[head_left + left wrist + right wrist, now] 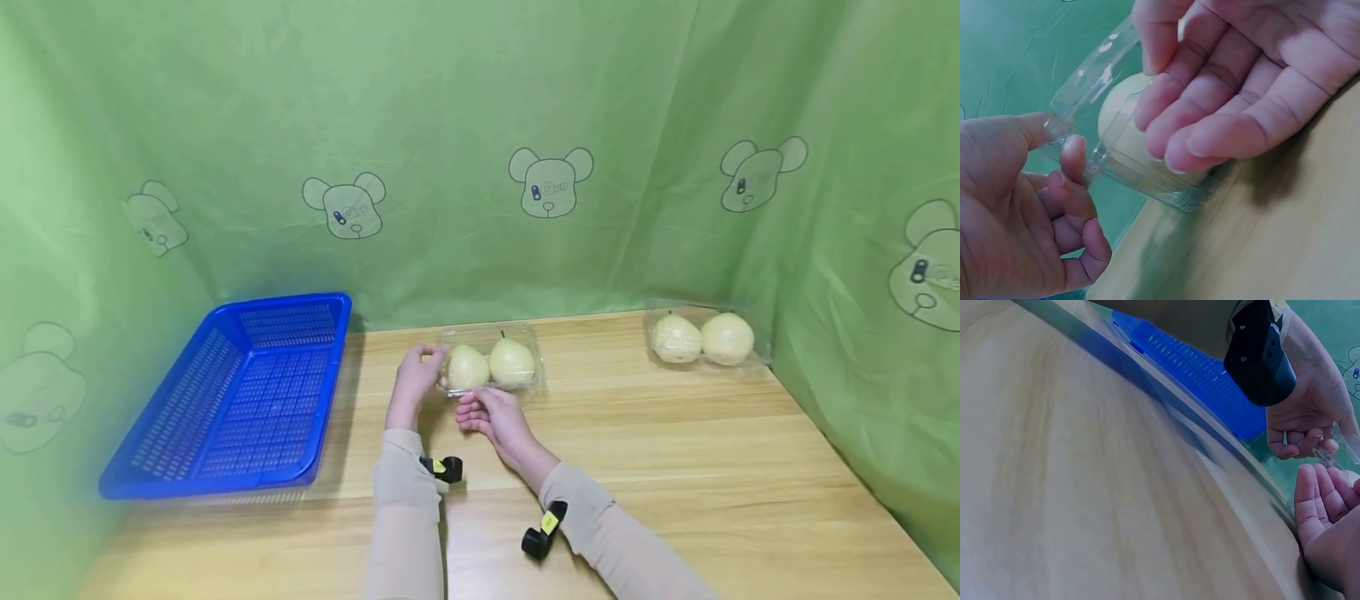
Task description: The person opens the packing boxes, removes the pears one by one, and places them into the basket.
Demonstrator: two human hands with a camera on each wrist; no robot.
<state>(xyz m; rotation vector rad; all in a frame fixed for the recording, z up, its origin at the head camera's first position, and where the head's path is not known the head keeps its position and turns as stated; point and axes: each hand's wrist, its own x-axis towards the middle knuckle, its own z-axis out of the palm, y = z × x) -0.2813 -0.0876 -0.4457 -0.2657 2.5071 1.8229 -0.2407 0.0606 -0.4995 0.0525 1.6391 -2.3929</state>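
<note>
A clear plastic clamshell box (491, 332) with two pale yellow pears (512, 362) inside lies at the middle back of the table. At its left end, my left hand (417, 377) pinches the plastic edge between thumb and fingertip. My right hand (501, 423) is at the front edge, palm turned toward the left, its thumb and index finger pinching the rim. In the left wrist view, the right fingers (1210, 100) cover part of a pear (1124, 103) behind the plastic. Both hands (1310, 400) show close together in the right wrist view.
A blue plastic basket (318, 417) stands on the left of the wooden table (675, 483). Another clear box (708, 310) holding two pears (726, 339) sits at the back right. Green curtain (450, 100) encloses the table at the back and sides.
</note>
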